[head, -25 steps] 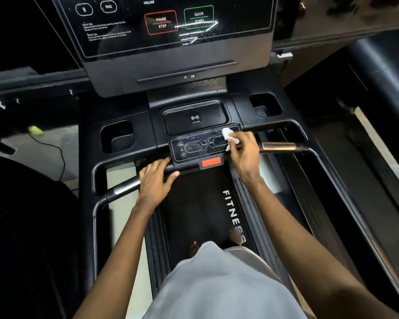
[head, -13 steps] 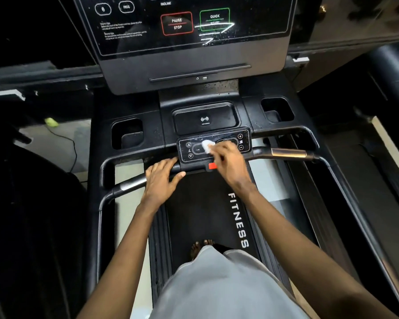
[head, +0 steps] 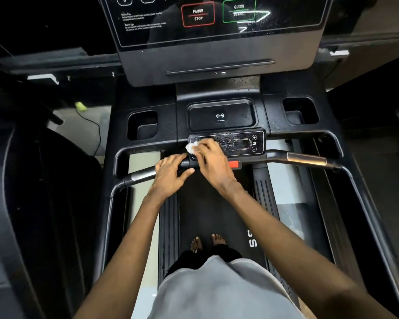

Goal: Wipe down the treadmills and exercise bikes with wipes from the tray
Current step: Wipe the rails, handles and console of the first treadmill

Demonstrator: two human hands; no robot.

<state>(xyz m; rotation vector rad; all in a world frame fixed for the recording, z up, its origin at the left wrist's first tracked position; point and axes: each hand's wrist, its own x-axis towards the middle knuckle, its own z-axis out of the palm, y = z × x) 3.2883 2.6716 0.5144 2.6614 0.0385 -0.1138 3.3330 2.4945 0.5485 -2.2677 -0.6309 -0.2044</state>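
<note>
Dark treadmill (head: 148, 100) deck fills the view, belt (head: 207, 210) below. Right hand (head: 213, 162) pinches a small white wipe (head: 190, 147) at its fingertips and presses it on the left end of the button panel (head: 240, 143), just past the left hand's (head: 169, 174) fingertips. Wipe: crumpled wad, no clear long axis. Panel runs crosswise. Left hand lies spread over the handlebar (head: 306, 158), thumb out. Versus 0.5 s ago: wipe has travelled leftward from panel centre; left hand unchanged.
</note>
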